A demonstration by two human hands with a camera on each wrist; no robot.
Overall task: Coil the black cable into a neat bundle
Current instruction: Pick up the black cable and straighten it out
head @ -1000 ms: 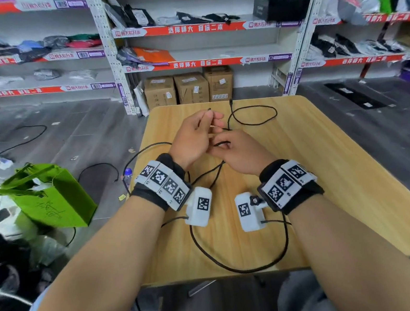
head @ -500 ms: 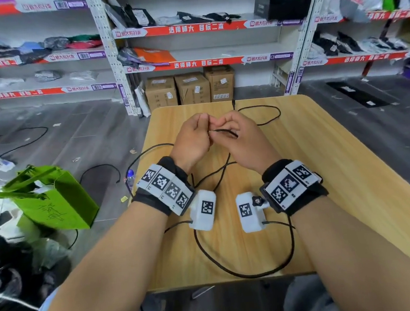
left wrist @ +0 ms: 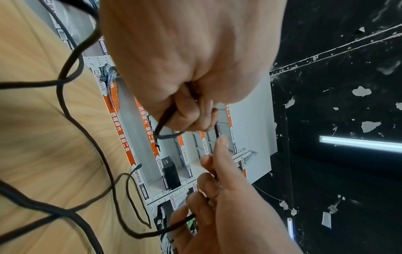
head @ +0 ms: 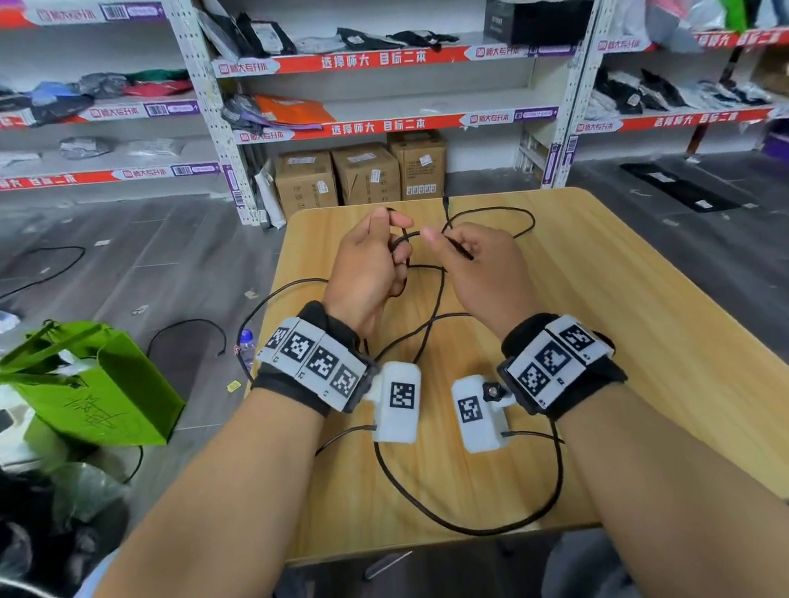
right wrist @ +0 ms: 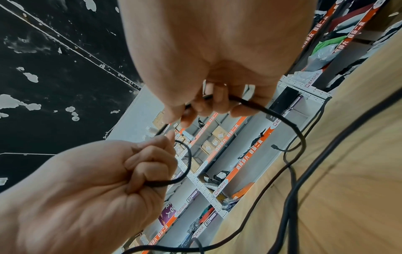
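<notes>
The thin black cable [head: 495, 209] sprawls in loose loops over the wooden table [head: 626, 324], its plug end lying near the far edge. Both hands are raised above the table's far half. My left hand [head: 397, 245] is curled in a fist around a small loop of the cable [left wrist: 165, 135], which pokes out past the fingers [right wrist: 141, 168]. Just to its right, my right hand [head: 445, 241] pinches the cable between thumb and fingers [right wrist: 217, 103], and a short stretch spans the two hands. The rest of the cable trails down to the table [right wrist: 300, 137].
A second black cord [head: 477, 529] from the wrist cameras loops near the table's front edge. On the floor at the left stand a green paper bag [head: 98, 390] and a water bottle [head: 246, 342]. Cardboard boxes [head: 361, 174] and stocked shelves stand beyond the table.
Both hands have risen and moved away from me. The left hand closed into a fist around a small loop, and the right hand drew slightly apart from it along the cable.
</notes>
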